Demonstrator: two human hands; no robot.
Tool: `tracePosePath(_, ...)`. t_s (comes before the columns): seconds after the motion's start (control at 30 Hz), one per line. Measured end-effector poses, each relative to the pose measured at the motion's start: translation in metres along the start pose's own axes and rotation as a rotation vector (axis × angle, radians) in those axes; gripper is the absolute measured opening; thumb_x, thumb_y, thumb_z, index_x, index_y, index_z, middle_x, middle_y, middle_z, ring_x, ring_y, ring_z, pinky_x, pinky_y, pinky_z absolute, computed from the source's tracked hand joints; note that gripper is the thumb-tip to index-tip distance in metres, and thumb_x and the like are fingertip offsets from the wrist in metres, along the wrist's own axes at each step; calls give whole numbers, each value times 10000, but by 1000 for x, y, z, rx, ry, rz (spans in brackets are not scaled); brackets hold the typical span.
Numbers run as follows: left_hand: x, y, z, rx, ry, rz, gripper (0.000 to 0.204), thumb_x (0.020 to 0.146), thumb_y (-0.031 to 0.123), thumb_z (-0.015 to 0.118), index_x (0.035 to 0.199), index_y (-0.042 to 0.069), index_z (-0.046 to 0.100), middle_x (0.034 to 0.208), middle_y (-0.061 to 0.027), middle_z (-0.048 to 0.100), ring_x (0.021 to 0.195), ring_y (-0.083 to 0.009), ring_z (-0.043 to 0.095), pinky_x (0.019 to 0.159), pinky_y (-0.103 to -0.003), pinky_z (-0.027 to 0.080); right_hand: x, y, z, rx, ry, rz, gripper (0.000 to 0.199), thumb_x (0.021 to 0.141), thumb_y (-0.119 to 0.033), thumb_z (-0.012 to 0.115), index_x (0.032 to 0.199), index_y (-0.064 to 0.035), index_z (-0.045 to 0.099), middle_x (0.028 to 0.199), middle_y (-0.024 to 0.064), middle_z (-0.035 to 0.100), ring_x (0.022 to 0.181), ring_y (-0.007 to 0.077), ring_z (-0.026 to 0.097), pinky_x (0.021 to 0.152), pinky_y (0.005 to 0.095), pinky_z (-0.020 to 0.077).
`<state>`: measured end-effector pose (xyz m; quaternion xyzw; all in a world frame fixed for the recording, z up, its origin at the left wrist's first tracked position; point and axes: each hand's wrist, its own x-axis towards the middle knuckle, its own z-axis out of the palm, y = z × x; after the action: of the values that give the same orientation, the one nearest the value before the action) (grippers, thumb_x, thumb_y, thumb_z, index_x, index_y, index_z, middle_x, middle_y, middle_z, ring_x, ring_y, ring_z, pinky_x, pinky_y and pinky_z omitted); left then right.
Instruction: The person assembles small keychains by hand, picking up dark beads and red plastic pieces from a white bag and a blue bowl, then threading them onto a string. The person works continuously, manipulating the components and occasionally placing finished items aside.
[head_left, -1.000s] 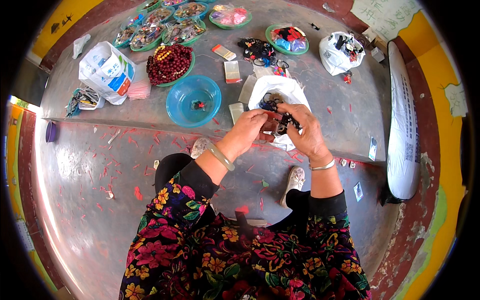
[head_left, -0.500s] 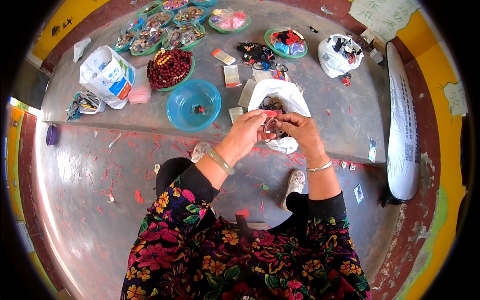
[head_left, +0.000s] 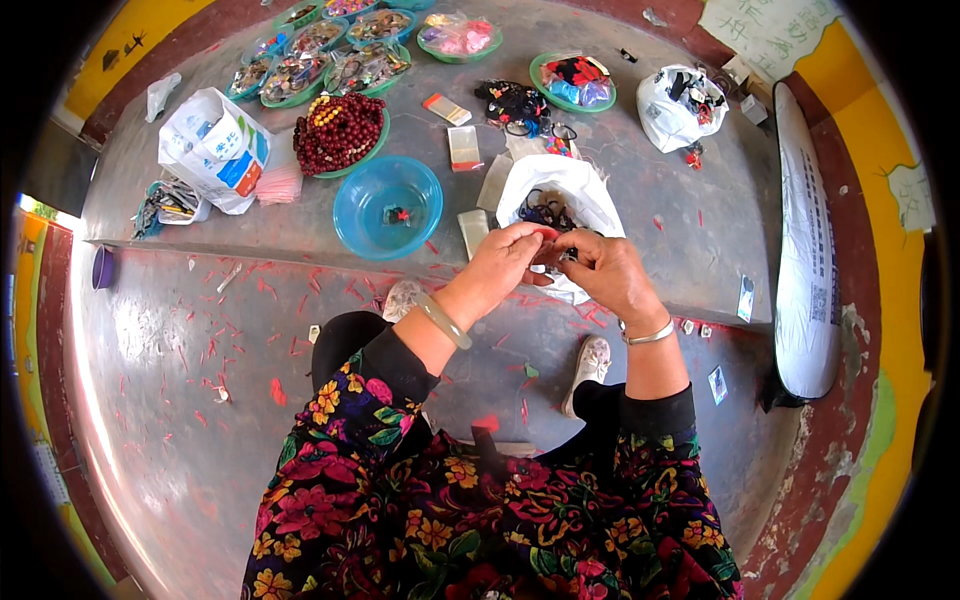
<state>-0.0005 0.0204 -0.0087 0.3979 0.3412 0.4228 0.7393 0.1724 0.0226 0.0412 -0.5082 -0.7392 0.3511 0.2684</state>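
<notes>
In the left hand (head_left: 502,262), thumb and fingers drawn together, apparently clamped on a small red piece (head_left: 547,233); close by, the right hand (head_left: 612,278), curled inward with thumb and fingertips bunched, impossible to tell whether gripping the same piece or something else. Mostly covered by fingers, so long axis not readable. Right at the left hand's fingertips, toward the right and slightly far from the palm; from the right hand, off to the left and a little far, with the left hand the nearer. Under and just beyond both hands, an open white bag (head_left: 595,200), mouth facing up, with dark loops (head_left: 545,208) inside, on the far side of the red piece. On the left wrist, a pale bangle (head_left: 443,320); on the right, a silvery bangle (head_left: 650,333). Left of the bag, near the edge of the grey ledge (head_left: 690,230), a blue basin (head_left: 388,180) with a small dark-and-red item (head_left: 397,215) at the bottom. Farther left, dark red beads (head_left: 340,140) heaped on a green tray. Beyond the open bag, a black bundle (head_left: 510,103); far right, a second white bag (head_left: 660,115), stuffed full. Nearer, scattered over the floor (head_left: 170,400), red scraps (head_left: 277,392).
</notes>
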Motion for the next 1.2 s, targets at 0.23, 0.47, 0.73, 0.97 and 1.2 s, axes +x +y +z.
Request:
tracePosePath(0.23, 0, -1, 0, 53, -11, -25, 307, 962, 197, 405, 1170, -13, 492, 1106, -105, 571, 1005, -173, 575, 746, -298, 528, 2, 12, 2, -70, 4, -77, 240, 686, -9, 648, 923, -49, 656, 528, 38, 468, 476, 66, 383, 447, 252, 324)
tracePosePath(0.47, 0, 1, 0, 63, -20, -41, 308, 963, 190, 395, 1167, -18, 494, 1101, -102, 569, 989, -170, 577, 736, -297, 533, 0, 6, -3, -158, -32, -10, 213, 705, -89, 615, 913, -91, 662, 747, 127, 640, 675, 272, 620, 613, 324, 475)
tracePosePath(0.73, 1, -1, 1, 104, -61, -78, 308, 963, 182, 385, 1154, -30, 503, 1091, -107, 566, 991, -177, 576, 726, -302, 543, 2, 14, -1, -221, -93, -89, 181, 700, -91, 654, 879, -84, 679, 709, 127, 630, 591, 208, 592, 573, 284, 460)
tracePosePath(0.97, 2, -7, 1, 151, -84, -114, 314, 965, 185, 378, 1150, -38, 499, 1076, -117, 568, 968, -185, 587, 723, -313, 554, 2, 12, -3, -390, -290, -35, 152, 710, -189, 647, 838, -121, 692, 750, 114, 644, 694, 284, 620, 639, 342, 477)
tracePosePath(1.2, 2, -8, 1, 186, -119, -161, 317, 967, 201, 372, 1137, -30, 508, 1035, -108, 571, 920, -173, 592, 711, -302, 552, 4, 16, -2, -359, -443, -96, 153, 699, -221, 616, 764, -101, 686, 731, 149, 630, 694, 334, 599, 634, 402, 469)
